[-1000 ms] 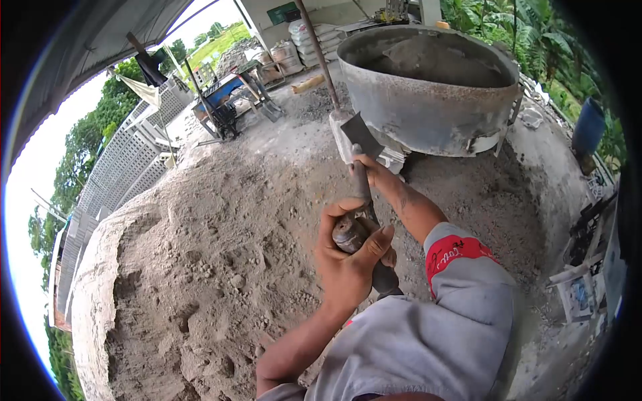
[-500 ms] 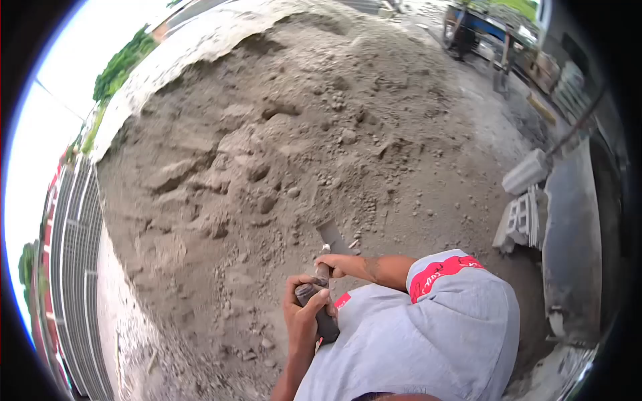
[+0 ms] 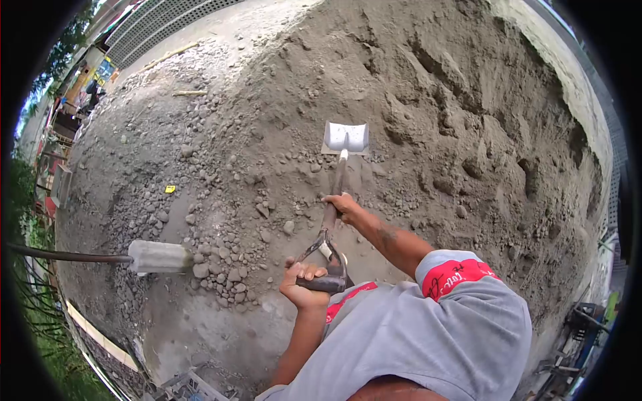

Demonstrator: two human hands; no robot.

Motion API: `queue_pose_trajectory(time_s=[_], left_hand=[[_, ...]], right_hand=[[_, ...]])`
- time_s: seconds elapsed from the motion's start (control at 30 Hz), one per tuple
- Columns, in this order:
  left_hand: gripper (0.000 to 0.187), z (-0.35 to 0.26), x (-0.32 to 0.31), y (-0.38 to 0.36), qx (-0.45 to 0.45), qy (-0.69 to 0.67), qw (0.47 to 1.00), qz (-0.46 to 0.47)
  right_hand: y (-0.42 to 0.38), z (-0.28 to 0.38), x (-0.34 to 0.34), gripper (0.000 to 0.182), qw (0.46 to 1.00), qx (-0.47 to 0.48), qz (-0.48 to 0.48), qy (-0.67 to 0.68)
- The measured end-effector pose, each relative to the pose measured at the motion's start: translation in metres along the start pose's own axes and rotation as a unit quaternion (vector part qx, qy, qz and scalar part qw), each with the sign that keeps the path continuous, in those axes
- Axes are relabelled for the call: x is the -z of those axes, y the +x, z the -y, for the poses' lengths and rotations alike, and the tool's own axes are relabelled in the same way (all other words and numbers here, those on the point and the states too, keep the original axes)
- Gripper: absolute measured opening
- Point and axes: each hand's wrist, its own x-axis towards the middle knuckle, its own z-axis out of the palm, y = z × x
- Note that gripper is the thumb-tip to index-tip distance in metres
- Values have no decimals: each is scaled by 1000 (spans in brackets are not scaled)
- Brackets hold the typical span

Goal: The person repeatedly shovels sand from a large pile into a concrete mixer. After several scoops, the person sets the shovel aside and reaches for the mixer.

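A shovel [image 3: 336, 177] points away from my body. Its squarish metal blade [image 3: 346, 138] lies at the foot of the sand heap [image 3: 414, 87], its face bare but for small specks. My left hand [image 3: 304, 284] is closed around the crossbar of the dark D-shaped handle [image 3: 326, 284], near my waist. Farther up, my right hand [image 3: 342, 206] wraps the shaft below the blade socket, its arm stretched forward. Loose grey-brown sand and small stones lie on both sides of the shovel.
Left of me, a concrete cylinder [image 3: 160, 257] on a long rod [image 3: 67, 254] lies beside a pile of stones [image 3: 231, 271]. A small yellow object [image 3: 170, 189] sits on the gravel. Perforated blocks [image 3: 167, 30] stand behind; machinery [image 3: 585, 334] is at lower right.
My view has swung left, bringing the stones and concrete cylinder into sight. The shovel now reaches farther forward, its blade fully visible. Both hands still hold it.
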Motion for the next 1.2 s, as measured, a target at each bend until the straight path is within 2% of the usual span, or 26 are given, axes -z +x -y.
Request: queue_pose_trajectory(time_s=[0.03, 0.07, 0.13, 0.17, 0.2, 0.23, 0.27, 0.3, 0.37, 0.43, 0.47, 0.53, 0.57, 0.6, 0.63, 0.67, 0.7, 0.73, 0.8, 0.87, 0.9, 0.93, 1.03, 1.1, 1.13, 1.2], left_hand=[[16, -1, -15, 26, -12, 1, 1000, -1], [15, 3, -39, 59, -25, 0, 1000, 9], [14, 11, -71, 136, -37, -8, 999, 9], [11, 23, -89, 181, -45, -13, 999, -5], [9, 38, -107, 229, -55, 14, 998, -39], [8, 57, -99, 296, -43, 1, 998, -47], [8, 66, -107, 321, -74, 14, 997, -5], [11, 78, -112, 349, -88, 54, 993, -58], [3, 78, -135, 357, -84, 62, 993, -46], [10, 69, -152, 349, -88, 96, 989, -63], [10, 67, -155, 356, -92, 78, 990, -73], [10, 52, -194, 343, -81, 67, 990, -97], [7, 49, -185, 362, -85, 79, 991, -71], [8, 46, -184, 386, -62, 20, 998, -3], [6, 59, -182, 431, -110, 104, 986, -63], [17, 73, -172, 484, -156, 190, 961, -123], [26, 83, -165, 525, -203, 267, 932, -134], [28, 78, -187, 516, -208, 288, 918, -177], [27, 73, -168, 532, -146, 161, 966, -144], [22, 85, -132, 551, -136, 271, 935, -183], [18, 76, -161, 511, -45, 241, 950, -193], [15, 72, -171, 499, 4, 94, 980, -176], [19, 77, -180, 482, 3, 148, 957, -250], [21, 83, -175, 476, -38, 201, 945, -254], [21, 85, -158, 481, -43, 231, 938, -254], [19, 84, -119, 483, -47, 245, 930, -271]], right_hand=[[37, 9, -6, 42, 998, 34, 55, 15], [45, 40, -17, 42, 998, 39, 57, 13], [41, 90, -30, 43, 989, 85, 121, -16], [65, 101, -32, 43, 968, 170, 96, -158], [76, 119, -32, 43, 969, 168, 90, -156], [83, 138, -32, 45, 909, 267, 108, -301], [83, 153, -35, 50, 818, 352, 125, -438], [47, 180, -47, 54, 765, 351, 76, -534], [35, 213, -55, 55, 758, 333, 50, -559], [33, 232, -63, 57, 757, 302, 41, -578], [47, 236, -63, 59, 743, 358, 77, -560], [62, 242, -71, 58, 733, 361, 63, -573], [57, 261, -79, 57, 734, 357, 87, -571], [73, 272, -87, 55, 707, 384, 62, -591], [110, 281, -88, 50, 715, 379, 61, -584], [155, 282, -90, 46, 726, 372, 61, -575], [197, 277, -85, 47, 731, 389, 56, -558], [214, 272, -88, 46, 717, 455, 49, -527], [212, 265, -96, 45, 705, 409, 39, -578], [207, 246, -87, 49, 724, 371, 40, -581], [213, 239, -78, 44, 673, 380, 50, -633], [194, 242, -77, 41, 653, 398, 41, -643], [214, 229, -70, 40, 667, 413, 48, -618], [213, 222, -70, 39, 802, 336, 34, -493], [214, 213, -71, 40, 801, 378, 28, -464], [211, 201, -70, 43, 779, 293, 107, -544]])
